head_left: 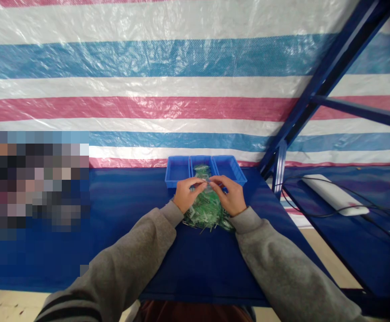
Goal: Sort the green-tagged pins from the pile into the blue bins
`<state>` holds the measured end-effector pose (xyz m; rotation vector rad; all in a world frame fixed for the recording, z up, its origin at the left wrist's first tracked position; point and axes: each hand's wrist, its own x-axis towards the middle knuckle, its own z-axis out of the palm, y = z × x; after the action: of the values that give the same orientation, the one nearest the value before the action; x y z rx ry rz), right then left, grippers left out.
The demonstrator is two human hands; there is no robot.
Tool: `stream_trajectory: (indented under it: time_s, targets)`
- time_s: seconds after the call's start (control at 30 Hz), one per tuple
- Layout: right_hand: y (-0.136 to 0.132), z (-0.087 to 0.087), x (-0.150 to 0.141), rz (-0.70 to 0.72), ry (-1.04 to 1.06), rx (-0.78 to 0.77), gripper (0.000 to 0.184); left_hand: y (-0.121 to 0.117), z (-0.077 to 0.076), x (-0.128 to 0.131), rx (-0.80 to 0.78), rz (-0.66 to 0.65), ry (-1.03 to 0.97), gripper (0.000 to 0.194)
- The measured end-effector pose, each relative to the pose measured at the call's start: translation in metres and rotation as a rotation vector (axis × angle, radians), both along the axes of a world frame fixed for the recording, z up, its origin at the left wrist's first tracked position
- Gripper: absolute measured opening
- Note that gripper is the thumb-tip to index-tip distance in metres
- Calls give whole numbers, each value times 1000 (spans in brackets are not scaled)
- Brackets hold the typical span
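My left hand (187, 193) and my right hand (229, 193) meet fingertip to fingertip, both closed in a pinch. Between them is something small and clear that I cannot make out well. Right below lies a heap of thin green and clear strips (205, 210) on the blue table. Behind my hands stand blue plastic bins side by side: a left bin (177, 169), a middle bin (197, 159) with more green strips in it, and a right bin (230, 166). My wrists partly hide the heap's sides.
A blue table (124, 192) spreads around me. To the right, a white power strip (336, 194) with black cables lies on another blue surface. A blue metal frame (298, 116) slants up there. Striped plastic sheeting (181, 107) hangs behind. The left side is blurred out.
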<state>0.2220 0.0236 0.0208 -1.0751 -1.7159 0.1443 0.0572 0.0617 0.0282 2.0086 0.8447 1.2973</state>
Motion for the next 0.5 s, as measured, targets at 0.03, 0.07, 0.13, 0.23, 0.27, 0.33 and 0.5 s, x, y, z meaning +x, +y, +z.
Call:
stream_trajectory:
  time_s: [0.03,0.07,0.13,0.23,0.27,0.33,0.5]
  targets:
    - [-1,1,0,8,9,2,21,0,0,0,-54,0,-43,23]
    - [-1,1,-1,18,12,12,23,1,0,1,-116,-11,-92,23]
    - [-2,2,-1,31,2,46,23,1,1,1,-247,-60,-203,23]
    - [-1,1,-1,35,-23,91,18,0,4,2,-385,-141,-346,36]
    - [0,1,0,36,-25,95,17,-1,5,2,-407,-159,-372,41]
    - [1,0,0,46,-33,89,16,-2,6,3,-423,-183,-391,44]
    - [1,0,0,64,-51,89,18,-5,6,4,-385,-176,-329,40]
